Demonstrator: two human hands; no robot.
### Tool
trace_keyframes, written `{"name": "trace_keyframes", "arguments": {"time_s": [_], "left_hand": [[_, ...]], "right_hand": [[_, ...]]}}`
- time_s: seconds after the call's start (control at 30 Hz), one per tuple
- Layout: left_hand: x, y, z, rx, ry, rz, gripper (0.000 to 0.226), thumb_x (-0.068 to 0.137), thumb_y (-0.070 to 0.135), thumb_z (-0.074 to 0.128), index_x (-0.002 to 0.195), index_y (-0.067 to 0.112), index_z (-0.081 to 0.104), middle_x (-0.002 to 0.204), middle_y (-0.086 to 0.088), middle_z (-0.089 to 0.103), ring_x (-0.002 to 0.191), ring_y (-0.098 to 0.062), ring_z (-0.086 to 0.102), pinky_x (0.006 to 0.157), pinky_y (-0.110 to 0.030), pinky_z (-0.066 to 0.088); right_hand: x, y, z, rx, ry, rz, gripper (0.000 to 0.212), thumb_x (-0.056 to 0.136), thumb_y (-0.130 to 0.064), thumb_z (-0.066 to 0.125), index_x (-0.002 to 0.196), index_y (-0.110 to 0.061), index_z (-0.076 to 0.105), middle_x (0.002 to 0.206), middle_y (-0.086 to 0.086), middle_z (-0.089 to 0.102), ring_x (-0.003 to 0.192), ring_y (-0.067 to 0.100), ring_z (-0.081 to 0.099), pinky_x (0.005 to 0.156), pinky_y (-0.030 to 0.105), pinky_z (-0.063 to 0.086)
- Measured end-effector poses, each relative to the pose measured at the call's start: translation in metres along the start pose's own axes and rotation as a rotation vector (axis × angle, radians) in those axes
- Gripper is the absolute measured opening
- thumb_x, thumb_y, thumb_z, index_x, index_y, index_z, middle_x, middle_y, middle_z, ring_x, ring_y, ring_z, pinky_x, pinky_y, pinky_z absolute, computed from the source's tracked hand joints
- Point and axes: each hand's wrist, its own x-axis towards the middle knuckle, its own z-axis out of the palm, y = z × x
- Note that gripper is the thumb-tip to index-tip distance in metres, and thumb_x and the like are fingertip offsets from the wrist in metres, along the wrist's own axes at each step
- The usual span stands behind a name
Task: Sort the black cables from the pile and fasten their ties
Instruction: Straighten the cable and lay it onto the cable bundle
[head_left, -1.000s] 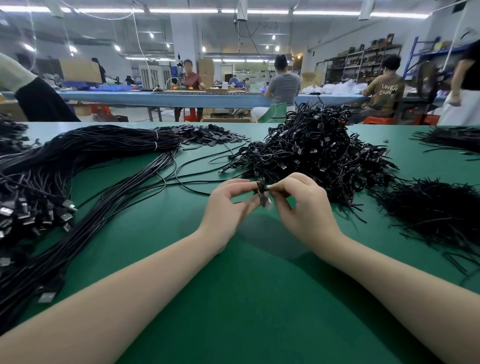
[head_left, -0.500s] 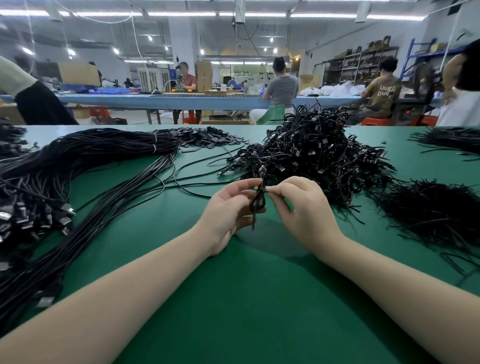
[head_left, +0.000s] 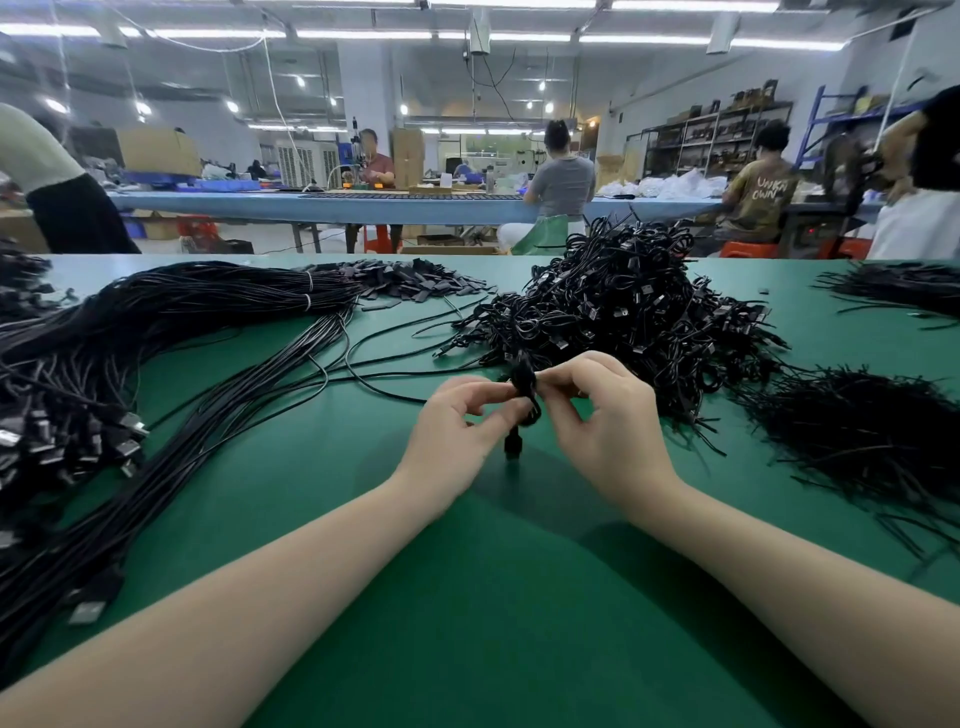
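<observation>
A small coiled black cable (head_left: 523, 396) hangs between my two hands above the green table (head_left: 467, 597), one plug end pointing down. My left hand (head_left: 457, 431) pinches the coil from the left with thumb and fingertips. My right hand (head_left: 608, 421) pinches its top from the right. Just behind my hands lies a tall pile of coiled black cables (head_left: 618, 317). A long bundle of straight black cables (head_left: 171, 332) with metal plugs stretches across the left side of the table.
A heap of thin black ties (head_left: 862, 436) lies at the right, another (head_left: 904, 291) at the far right. Flat black tabs (head_left: 410, 283) sit at the back. Several people work at a blue bench (head_left: 363, 208) beyond the table.
The coil has turned upright between my fingertips and its plug end now hangs lower. Both hands stayed in place, and their fingers shifted around the coil.
</observation>
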Motion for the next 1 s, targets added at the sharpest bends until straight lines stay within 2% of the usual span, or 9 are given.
{"name": "trace_keyframes", "arguments": {"time_s": [0.1, 0.23, 0.33, 0.43, 0.57, 0.7, 0.8, 0.93, 1.0], "left_hand": [[0.0, 0.005, 0.002, -0.227, -0.132, -0.136, 0.016, 0.096, 0.022, 0.056, 0.088, 0.017, 0.07, 0.075, 0.002, 0.07, 0.07, -0.01, 0.062, 0.065, -0.017, 0.049], [0.007, 0.012, -0.012, -0.417, -0.37, -0.392, 0.031, 0.099, 0.032, 0.044, 0.08, 0.014, 0.061, 0.053, 0.003, 0.055, 0.048, -0.013, 0.053, 0.053, -0.026, 0.035], [0.01, 0.011, -0.014, -0.357, -0.267, -0.388, 0.037, 0.1, 0.034, 0.043, 0.078, 0.014, 0.065, 0.053, -0.001, 0.058, 0.048, -0.016, 0.055, 0.048, -0.025, 0.033], [0.01, 0.006, -0.008, -0.164, -0.022, -0.268, 0.038, 0.102, 0.031, 0.04, 0.082, 0.019, 0.069, 0.062, 0.002, 0.067, 0.051, -0.011, 0.058, 0.042, -0.017, 0.033], [0.012, 0.001, -0.009, -0.15, 0.022, -0.316, 0.03, 0.1, 0.026, 0.042, 0.086, 0.022, 0.069, 0.061, 0.007, 0.065, 0.051, -0.006, 0.055, 0.043, -0.015, 0.037], [0.012, 0.001, -0.008, -0.176, -0.006, -0.324, 0.03, 0.099, 0.025, 0.044, 0.085, 0.022, 0.07, 0.061, 0.007, 0.065, 0.052, -0.005, 0.054, 0.045, -0.015, 0.038], [0.013, 0.0, -0.007, -0.167, -0.029, -0.332, 0.03, 0.1, 0.026, 0.044, 0.086, 0.021, 0.07, 0.06, 0.008, 0.064, 0.052, -0.005, 0.053, 0.045, -0.014, 0.038], [0.012, 0.001, -0.006, -0.141, -0.051, -0.316, 0.03, 0.1, 0.025, 0.044, 0.086, 0.02, 0.07, 0.06, 0.008, 0.064, 0.052, -0.005, 0.052, 0.046, -0.014, 0.038], [0.011, 0.001, -0.006, -0.126, -0.059, -0.313, 0.029, 0.1, 0.024, 0.044, 0.087, 0.019, 0.07, 0.061, 0.008, 0.064, 0.053, -0.005, 0.052, 0.047, -0.015, 0.039]], "right_hand": [[0.0, 0.0, -0.002, -0.065, 0.019, -0.07, 0.004, 0.082, 0.003, 0.07, 0.082, -0.001, 0.07, 0.074, 0.004, 0.063, 0.071, 0.021, 0.059, 0.068, 0.029, 0.049], [0.006, 0.002, -0.009, -0.348, -0.071, -0.427, 0.006, 0.079, 0.002, 0.069, 0.083, -0.002, 0.073, 0.075, 0.01, 0.065, 0.07, 0.029, 0.063, 0.067, 0.037, 0.05], [0.025, 0.001, -0.015, -0.397, -0.198, -0.502, 0.01, 0.076, 0.002, 0.073, 0.084, -0.004, 0.074, 0.075, 0.01, 0.065, 0.068, 0.028, 0.064, 0.063, 0.036, 0.052], [0.073, 0.004, -0.023, -0.389, -0.27, -0.405, 0.005, 0.083, -0.003, 0.067, 0.083, -0.003, 0.072, 0.073, 0.011, 0.065, 0.065, 0.029, 0.061, 0.062, 0.037, 0.051], [0.169, 0.046, -0.039, -0.625, -0.207, -0.069, 0.021, 0.096, -0.017, 0.05, 0.092, -0.006, 0.067, 0.088, 0.01, 0.063, 0.068, 0.021, 0.053, 0.053, 0.019, 0.036], [0.204, 0.094, -0.065, -1.049, -0.615, 0.413, 0.034, 0.095, -0.015, 0.043, 0.127, -0.006, 0.051, 0.122, 0.019, 0.051, 0.105, 0.036, 0.054, 0.086, 0.047, 0.048], [0.175, 0.084, -0.051, -0.971, -0.714, 0.359, 0.023, 0.087, -0.018, 0.056, 0.108, -0.014, 0.065, 0.101, 0.009, 0.064, 0.089, 0.029, 0.061, 0.076, 0.039, 0.054], [0.091, 0.07, -0.028, -0.991, -1.0, 0.37, 0.03, 0.08, -0.038, 0.067, 0.105, -0.02, 0.064, 0.106, 0.002, 0.063, 0.093, 0.027, 0.063, 0.07, 0.034, 0.053], [0.064, 0.075, -0.025, -1.086, -1.066, 0.439, 0.029, 0.087, -0.034, 0.062, 0.112, -0.02, 0.059, 0.113, 0.004, 0.059, 0.103, 0.031, 0.058, 0.072, 0.037, 0.052]]}}
